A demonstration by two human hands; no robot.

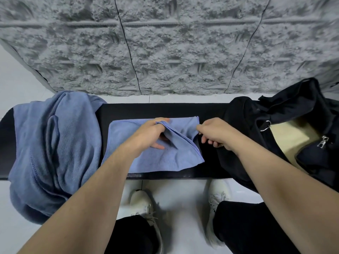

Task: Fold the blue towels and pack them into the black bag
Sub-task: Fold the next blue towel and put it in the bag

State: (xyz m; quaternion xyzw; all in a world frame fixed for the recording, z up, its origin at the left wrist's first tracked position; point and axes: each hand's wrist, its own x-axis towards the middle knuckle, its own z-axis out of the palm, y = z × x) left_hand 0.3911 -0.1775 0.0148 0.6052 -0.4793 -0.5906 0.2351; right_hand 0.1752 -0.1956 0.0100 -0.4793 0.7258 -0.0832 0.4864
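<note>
Towel (146, 158) lies mid-counter (165, 110), half folded. Left hand (152, 132) pinches its lifted edge; right hand (214, 134) pinches the right corner, likely to carry the fold over. Bag (286, 114) gapes at the counter's right end, more towels (55, 143) heaped left.

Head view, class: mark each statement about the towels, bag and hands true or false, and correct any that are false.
1. The left hand grips a fold of the small blue towel. True.
2. The black bag lies left of that towel. False: it lies to the right.
3. The bag is zipped shut. False: it gapes open, showing a pale lining.
4. A larger blue towel lies crumpled at the bench's left end. True.
5. The right hand is inside the bag. False: it pinches the small towel's edge.
</note>
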